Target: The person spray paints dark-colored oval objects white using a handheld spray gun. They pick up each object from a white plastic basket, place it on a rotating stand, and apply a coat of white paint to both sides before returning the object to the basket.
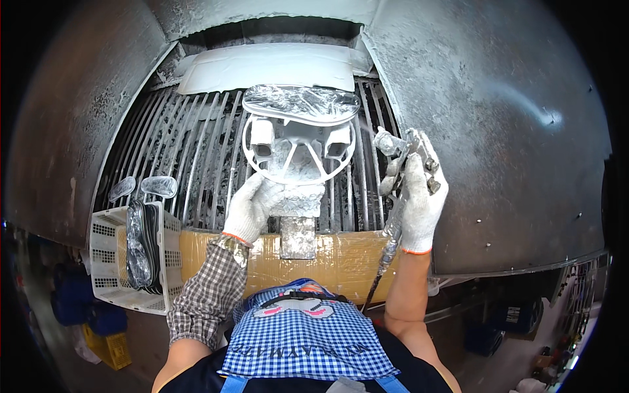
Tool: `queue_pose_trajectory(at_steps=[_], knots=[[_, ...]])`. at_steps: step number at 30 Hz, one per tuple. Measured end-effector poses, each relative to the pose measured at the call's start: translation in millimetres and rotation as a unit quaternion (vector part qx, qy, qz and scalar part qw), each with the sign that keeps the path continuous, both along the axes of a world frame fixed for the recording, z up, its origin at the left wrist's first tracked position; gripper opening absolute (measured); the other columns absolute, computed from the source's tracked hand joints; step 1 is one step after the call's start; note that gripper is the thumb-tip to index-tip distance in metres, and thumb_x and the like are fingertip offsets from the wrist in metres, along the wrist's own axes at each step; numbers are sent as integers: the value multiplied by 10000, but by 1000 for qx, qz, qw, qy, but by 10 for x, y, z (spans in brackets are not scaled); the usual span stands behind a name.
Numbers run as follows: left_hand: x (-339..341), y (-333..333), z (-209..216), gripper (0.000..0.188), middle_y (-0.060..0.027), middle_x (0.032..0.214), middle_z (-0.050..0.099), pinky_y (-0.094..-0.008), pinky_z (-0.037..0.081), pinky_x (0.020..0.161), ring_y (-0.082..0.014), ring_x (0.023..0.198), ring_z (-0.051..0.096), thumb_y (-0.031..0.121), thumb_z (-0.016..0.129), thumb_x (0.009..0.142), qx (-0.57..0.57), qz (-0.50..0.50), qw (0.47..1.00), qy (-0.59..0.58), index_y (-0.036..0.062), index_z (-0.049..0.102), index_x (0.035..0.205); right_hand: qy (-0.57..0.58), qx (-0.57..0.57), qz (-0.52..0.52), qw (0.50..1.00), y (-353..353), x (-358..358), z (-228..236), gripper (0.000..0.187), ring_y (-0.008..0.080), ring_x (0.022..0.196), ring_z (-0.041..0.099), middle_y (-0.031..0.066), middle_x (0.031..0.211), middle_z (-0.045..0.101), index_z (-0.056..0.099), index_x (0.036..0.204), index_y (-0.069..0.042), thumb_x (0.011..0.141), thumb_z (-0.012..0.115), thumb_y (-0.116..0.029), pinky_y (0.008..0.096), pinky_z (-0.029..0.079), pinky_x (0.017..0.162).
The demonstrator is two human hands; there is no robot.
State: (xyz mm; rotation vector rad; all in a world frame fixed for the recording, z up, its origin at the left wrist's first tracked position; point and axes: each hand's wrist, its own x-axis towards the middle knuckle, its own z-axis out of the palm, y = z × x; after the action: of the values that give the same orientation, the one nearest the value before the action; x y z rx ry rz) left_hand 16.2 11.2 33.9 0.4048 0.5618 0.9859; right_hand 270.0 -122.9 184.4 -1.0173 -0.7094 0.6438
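My left hand [252, 204], in a white knit glove with an orange cuff, is closed at the near rim of a white spoked ring stand [288, 178]. Two block-like supports rise from the ring. On top lies a long rounded piece [301, 103], its upper face covered in clear crinkled film and its edge white. My right hand [422, 190], gloved alike, grips a spray gun [391, 145] whose nozzle points left toward the stand. A wrapped hose runs down from the gun. The fingers of my left hand are partly hidden by the rim.
Metal bars [196, 150] form a grate beneath the stand. A white plastic basket [108, 262] at left holds several film-covered pieces. Taped cardboard [354, 262] covers the front edge. Metal panels [498, 164] enclose both sides, and a white sheet [268, 69] lies at the back.
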Motion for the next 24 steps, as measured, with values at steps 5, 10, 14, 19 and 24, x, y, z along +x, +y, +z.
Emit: queue_pose_trajectory(at_steps=[5,10,14,19,24], knots=[[-141,159,-64,287,-256,1243,703,-453,636,986,-354,1141,726,184,567,1102,10,7,1000,14,-47,628,1260,-15,3,-35,999,-62,40,30,502,74,699,604,54,917,670,486,1550,25,1093,624,-129,231,544,608],[-227,215,-77,296,-234,1201,728,-425,657,921,-317,1053,752,195,564,1103,3,55,998,37,-33,615,1286,-18,-21,-5,1000,-250,-116,93,509,78,729,606,58,910,674,485,1550,41,1093,625,-133,245,546,638],[12,-12,-8,264,-132,1063,737,-419,605,896,-267,981,725,243,632,1074,-21,19,999,47,22,660,1215,-15,-50,17,998,-318,-229,123,501,82,732,617,51,890,669,520,1531,32,1088,643,-166,243,540,634],[329,-261,-87,341,-179,1199,690,-485,581,985,-339,1126,688,237,617,1077,-36,-38,999,-5,3,590,1325,-27,-41,10,999,-308,-154,107,508,79,717,614,47,890,672,517,1536,22,1087,650,-175,239,533,621],[406,-238,-67,455,-241,1364,638,-518,579,1033,-374,1232,658,218,573,1094,-41,-20,999,-14,-43,515,1463,-26,-22,-21,999,-315,-98,55,509,75,705,608,50,907,681,510,1536,39,1089,641,-167,240,528,614]])
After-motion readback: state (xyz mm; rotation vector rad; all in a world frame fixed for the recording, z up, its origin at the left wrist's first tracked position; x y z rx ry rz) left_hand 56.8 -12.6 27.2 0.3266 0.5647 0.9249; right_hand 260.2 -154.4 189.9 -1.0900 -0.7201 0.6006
